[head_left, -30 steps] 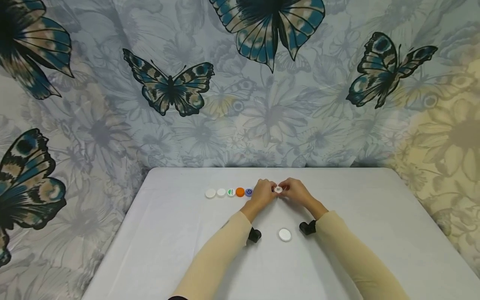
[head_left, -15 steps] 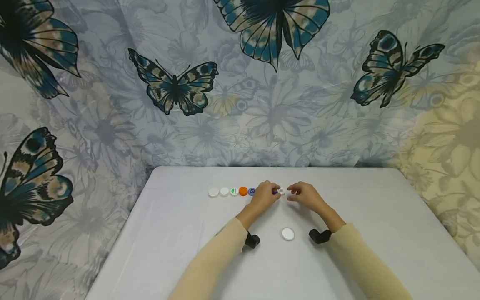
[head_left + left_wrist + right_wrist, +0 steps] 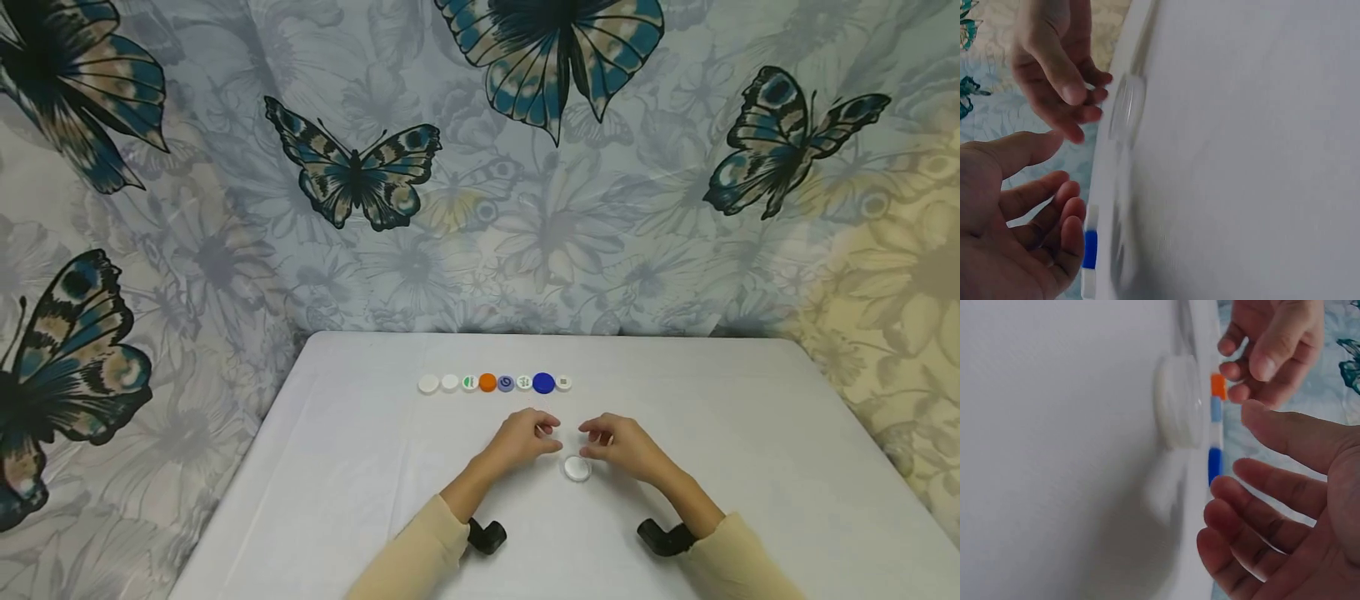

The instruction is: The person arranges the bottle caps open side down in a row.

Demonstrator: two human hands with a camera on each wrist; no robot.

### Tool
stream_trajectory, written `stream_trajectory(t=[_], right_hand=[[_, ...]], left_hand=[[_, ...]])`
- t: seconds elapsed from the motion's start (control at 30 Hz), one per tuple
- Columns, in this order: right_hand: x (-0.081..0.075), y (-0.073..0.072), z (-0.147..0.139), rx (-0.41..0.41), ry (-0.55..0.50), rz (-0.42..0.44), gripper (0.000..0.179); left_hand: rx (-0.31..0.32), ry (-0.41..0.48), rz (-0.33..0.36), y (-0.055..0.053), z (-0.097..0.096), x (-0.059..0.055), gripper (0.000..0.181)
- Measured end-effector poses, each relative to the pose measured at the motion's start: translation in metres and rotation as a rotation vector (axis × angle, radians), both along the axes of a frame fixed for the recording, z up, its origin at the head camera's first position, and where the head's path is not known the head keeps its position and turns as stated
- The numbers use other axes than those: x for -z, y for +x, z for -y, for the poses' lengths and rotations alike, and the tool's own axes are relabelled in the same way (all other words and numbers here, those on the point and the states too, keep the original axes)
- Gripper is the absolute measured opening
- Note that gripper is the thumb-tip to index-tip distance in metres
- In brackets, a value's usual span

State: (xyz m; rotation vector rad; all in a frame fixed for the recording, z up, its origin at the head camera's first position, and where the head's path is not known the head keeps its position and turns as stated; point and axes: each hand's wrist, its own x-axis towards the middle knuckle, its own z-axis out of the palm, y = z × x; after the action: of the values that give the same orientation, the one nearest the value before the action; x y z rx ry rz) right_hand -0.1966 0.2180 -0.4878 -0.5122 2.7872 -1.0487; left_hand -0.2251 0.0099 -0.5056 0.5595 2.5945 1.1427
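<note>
A round white lid [image 3: 577,468] lies on the table, with both hands just beyond it on either side. My left hand [image 3: 522,437] holds nothing; its fingers are loosely bent, thumb apart. Opposite it, my right hand [image 3: 624,446] is likewise relaxed, its thumb near the lid's edge. In the right wrist view the lid [image 3: 1179,402] shows a clear, shallow rim, and the right fingers [image 3: 1254,544] spread beside it. Farther back runs a row of bottle caps, among them an orange cap [image 3: 487,382], a dark blue cap [image 3: 543,383] and a small white cap [image 3: 563,382] at the right end.
The white table [image 3: 337,467] reaches back to a butterfly-patterned cloth [image 3: 525,250]. At the left end of the row are two plain white caps, the outermost cap [image 3: 428,384] being larger. Each wrist carries a black camera, such as the right camera [image 3: 663,537].
Both hands have let go of the small white cap at the row's right end and drawn back toward the person, to the round white lid. The dark blue cap is now uncovered.
</note>
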Motion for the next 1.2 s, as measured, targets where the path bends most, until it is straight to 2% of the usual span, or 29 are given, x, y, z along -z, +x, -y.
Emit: stream_trajectory(t=[0.1, 0.2, 0.27, 0.47, 0.73, 0.97, 1.2], right_hand=[[0.007, 0.008, 0.003, -0.022, 0.019, -0.013, 0.038], [0.013, 0.014, 0.007, -0.040, 0.043, -0.028, 0.042], [0.014, 0.016, 0.010, -0.041, 0.057, -0.032, 0.044], [0.012, 0.024, 0.014, 0.002, 0.091, -0.047, 0.047], [0.013, 0.031, 0.016, 0.040, 0.123, -0.075, 0.039], [0.013, 0.032, 0.017, 0.032, 0.147, -0.095, 0.040], [0.016, 0.031, 0.017, 0.026, 0.144, -0.119, 0.037]], left_hand=[[0.048, -0.052, 0.005, 0.011, -0.005, -0.002, 0.038], [0.072, -0.108, -0.022, 0.019, -0.009, -0.001, 0.041], [0.074, -0.141, -0.040, 0.023, -0.011, 0.000, 0.043], [0.070, -0.163, -0.081, 0.032, -0.014, 0.004, 0.040], [0.089, -0.184, -0.126, 0.037, -0.016, 0.005, 0.036], [0.055, -0.206, -0.124, 0.037, -0.020, 0.006, 0.034], [0.065, -0.198, -0.128, 0.037, -0.020, 0.012, 0.037]])
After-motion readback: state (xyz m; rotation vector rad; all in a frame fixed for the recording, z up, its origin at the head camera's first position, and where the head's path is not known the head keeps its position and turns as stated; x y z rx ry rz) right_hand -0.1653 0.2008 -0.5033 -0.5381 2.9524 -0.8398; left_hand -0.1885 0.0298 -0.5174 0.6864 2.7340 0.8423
